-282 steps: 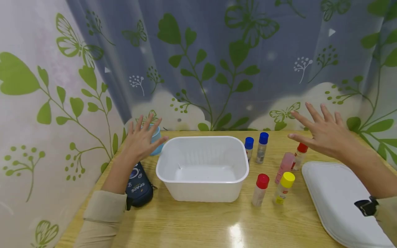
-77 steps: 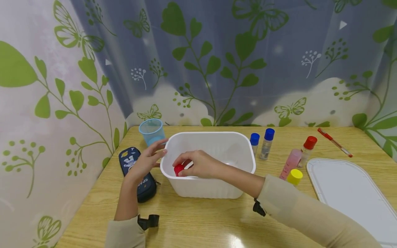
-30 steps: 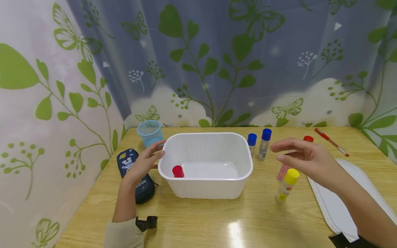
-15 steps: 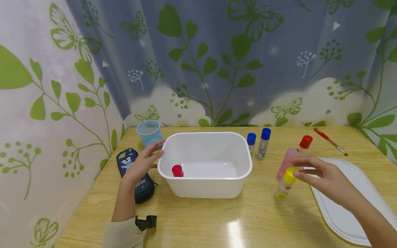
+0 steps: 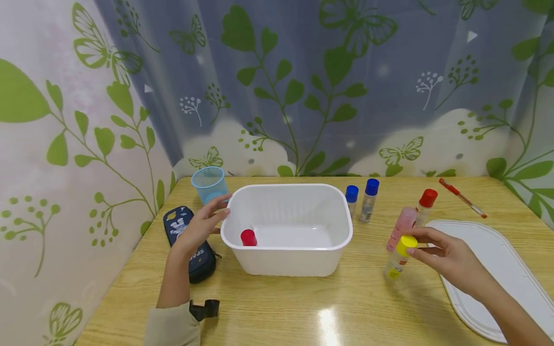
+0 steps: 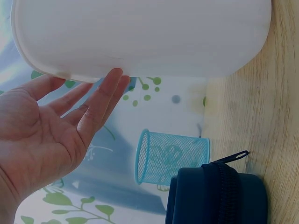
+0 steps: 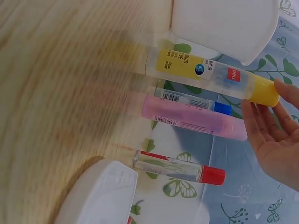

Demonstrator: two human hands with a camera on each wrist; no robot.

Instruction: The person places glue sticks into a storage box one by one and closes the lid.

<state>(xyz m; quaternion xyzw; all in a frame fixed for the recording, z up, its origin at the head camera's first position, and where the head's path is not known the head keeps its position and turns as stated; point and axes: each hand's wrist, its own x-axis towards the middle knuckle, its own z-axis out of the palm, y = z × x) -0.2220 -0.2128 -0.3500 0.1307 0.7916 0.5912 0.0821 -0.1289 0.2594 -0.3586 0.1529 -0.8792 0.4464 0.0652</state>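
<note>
My right hand (image 5: 452, 262) pinches the yellow cap of a clear liquid glue bottle (image 7: 196, 70), thumb on one side and fingertips on the other. The bottle stands upright on the table. My left hand (image 5: 200, 230) rests against the left end of the white plastic bin (image 5: 285, 262); in the left wrist view its loosely straight fingers (image 6: 100, 100) touch the bin's outside and rim. A red-capped glue bottle (image 5: 248, 238) is inside the bin at the near left; its lower part is hidden. A pink glue bottle (image 5: 402, 228) stands just behind the yellow-capped one.
Another red-capped bottle (image 5: 426, 204) stands behind the pink one. Two blue-capped bottles (image 5: 369, 201) are right of the bin. A white lid (image 5: 489, 269) and a red pen (image 5: 463, 197) lie at right. A dark pencil case (image 5: 201, 262) and blue mesh cup (image 5: 209, 185) are at left.
Earlier my right hand put a red-capped glue bottle into the bin, then moved back right and down onto the yellow cap, which it now pinches. My left hand has stayed at the bin.
</note>
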